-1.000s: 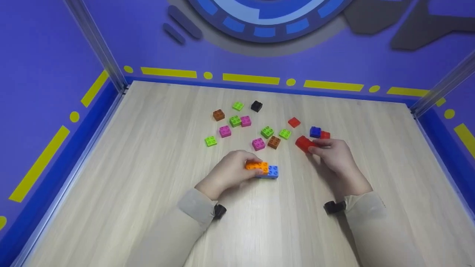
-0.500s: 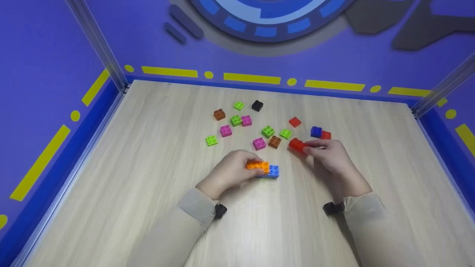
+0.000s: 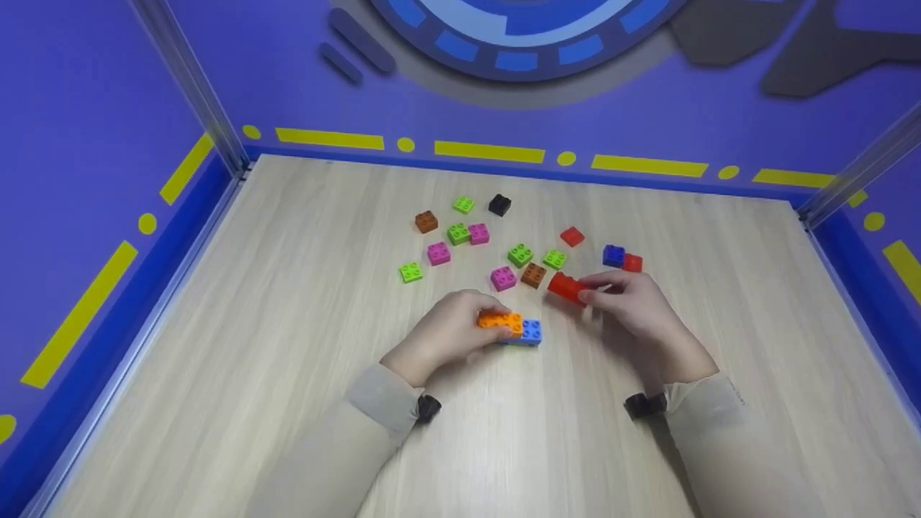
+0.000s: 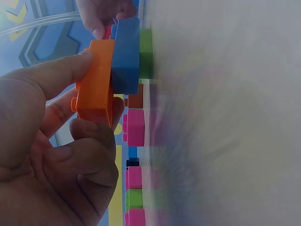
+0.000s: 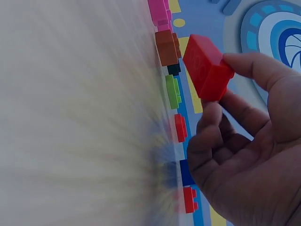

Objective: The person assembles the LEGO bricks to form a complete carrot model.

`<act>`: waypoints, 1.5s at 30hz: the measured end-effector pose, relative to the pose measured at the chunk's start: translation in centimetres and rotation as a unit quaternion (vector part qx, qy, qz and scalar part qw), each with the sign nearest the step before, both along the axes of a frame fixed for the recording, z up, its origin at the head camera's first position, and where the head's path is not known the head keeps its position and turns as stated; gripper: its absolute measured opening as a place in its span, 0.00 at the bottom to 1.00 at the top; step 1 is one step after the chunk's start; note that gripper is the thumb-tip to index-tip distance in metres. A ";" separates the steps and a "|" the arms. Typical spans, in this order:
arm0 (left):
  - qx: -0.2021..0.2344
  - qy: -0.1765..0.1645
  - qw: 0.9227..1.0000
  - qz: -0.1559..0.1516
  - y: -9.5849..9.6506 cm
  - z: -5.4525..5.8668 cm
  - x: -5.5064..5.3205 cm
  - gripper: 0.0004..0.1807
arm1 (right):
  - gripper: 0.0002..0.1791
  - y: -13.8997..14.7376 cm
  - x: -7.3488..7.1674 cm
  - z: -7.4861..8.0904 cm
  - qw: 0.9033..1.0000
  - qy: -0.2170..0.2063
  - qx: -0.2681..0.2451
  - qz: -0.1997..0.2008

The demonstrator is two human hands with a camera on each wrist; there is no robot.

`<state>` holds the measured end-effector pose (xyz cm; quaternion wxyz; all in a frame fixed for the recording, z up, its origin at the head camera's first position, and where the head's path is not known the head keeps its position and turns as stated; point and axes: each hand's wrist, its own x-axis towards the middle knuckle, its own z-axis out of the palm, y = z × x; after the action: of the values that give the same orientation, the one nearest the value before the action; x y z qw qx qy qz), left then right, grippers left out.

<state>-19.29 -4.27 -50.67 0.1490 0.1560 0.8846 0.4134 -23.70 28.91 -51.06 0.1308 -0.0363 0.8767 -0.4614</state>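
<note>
My left hand [image 3: 450, 327] grips an orange brick [image 3: 500, 322] between thumb and fingers. That brick sits offset on a blue brick [image 3: 532, 329], whose studs stick out to the right. In the left wrist view a green brick [image 4: 146, 54] shows directly under the blue one, against the table. My right hand [image 3: 637, 302] pinches a red brick [image 3: 565, 287] by its right end, just right of the stack. The right wrist view shows this red brick [image 5: 202, 66] tilted and held off the table.
Behind the hands lie several loose bricks: pink [image 3: 504, 278], brown [image 3: 533, 275], lime green [image 3: 555, 259] and black [image 3: 499, 205]. A small red brick [image 3: 572, 236], a dark blue brick [image 3: 614, 255] and another red one [image 3: 632, 263] lie at the right. Blue walls enclose the wooden table [image 3: 288, 302].
My right hand has brought the red brick leftward, away from the dark blue brick and closer to the stack, turning it slightly. The left hand and its bricks stay in place.
</note>
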 end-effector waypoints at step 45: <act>0.006 0.011 1.000 0.004 0.0 0.0 -0.1 0.19 | 0.15 -2.7 1.4 -0.8 0.977 0.034 -0.082 0.196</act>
<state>-19.35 -4.25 -50.67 0.1365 0.1580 0.8845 0.4172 -22.29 26.24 -51.83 0.1856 -0.2338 0.8155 -0.4959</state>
